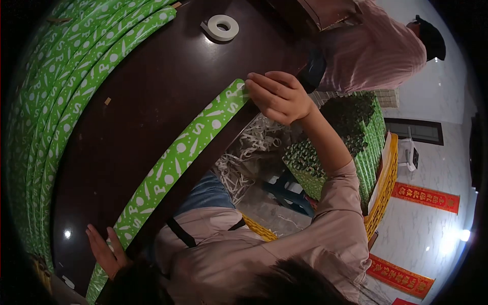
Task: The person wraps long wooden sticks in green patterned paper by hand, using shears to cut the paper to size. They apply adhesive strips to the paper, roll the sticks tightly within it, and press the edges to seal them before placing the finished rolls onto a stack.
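Observation:
A long green roll of wrapping paper [178, 157], printed with white letters and shapes, lies slantwise along the near edge of the dark table. At its upper end, my right hand [277, 96] is closed, with thumb and fingertips pinching the roll's tip. Toward the lower end, my left hand [108, 251] rests against the roll with its fingers stretched out and the thumb apart. Dark hair hides part of my left wrist and forearm. A white ring-shaped roll of tape [222, 27] lies on the table beyond my right hand.
Many similar green rolls [66, 96] lie along the table's far side. The table [137, 101] is dark and glossy. Shredded white strips [236, 178] lie below its edge. A stack of rolls [373, 147] stands at right by a yellow crate [384, 188]. Another person [376, 51] is nearby.

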{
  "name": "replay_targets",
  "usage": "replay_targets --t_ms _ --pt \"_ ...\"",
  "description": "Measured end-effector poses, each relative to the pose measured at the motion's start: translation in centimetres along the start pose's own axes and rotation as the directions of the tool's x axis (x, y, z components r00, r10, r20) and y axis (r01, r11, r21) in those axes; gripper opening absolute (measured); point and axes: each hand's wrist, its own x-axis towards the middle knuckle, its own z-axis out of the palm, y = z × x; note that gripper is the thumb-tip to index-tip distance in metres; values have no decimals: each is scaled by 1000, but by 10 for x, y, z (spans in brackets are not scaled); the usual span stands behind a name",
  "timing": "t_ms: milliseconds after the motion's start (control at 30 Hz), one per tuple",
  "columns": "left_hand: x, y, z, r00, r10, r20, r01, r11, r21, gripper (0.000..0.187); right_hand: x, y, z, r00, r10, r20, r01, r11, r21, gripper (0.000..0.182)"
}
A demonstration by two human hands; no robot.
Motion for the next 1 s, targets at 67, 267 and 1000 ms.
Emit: replay_targets --t_ms 67,267,1000 --pt "19 0 -23 996 56 66 -61 996 67 33 0 2 2 999 -29 21 28 999 29 20" --pt "7 0 -15 989 -53 136 69 991 -116 45 1 14 8 995 -94 45 92 995 47 19" --pt "25 15 -38 976 -46 212 81 983 -162 60 -16 56 -20 941 -29 337 43 999 -32 37"
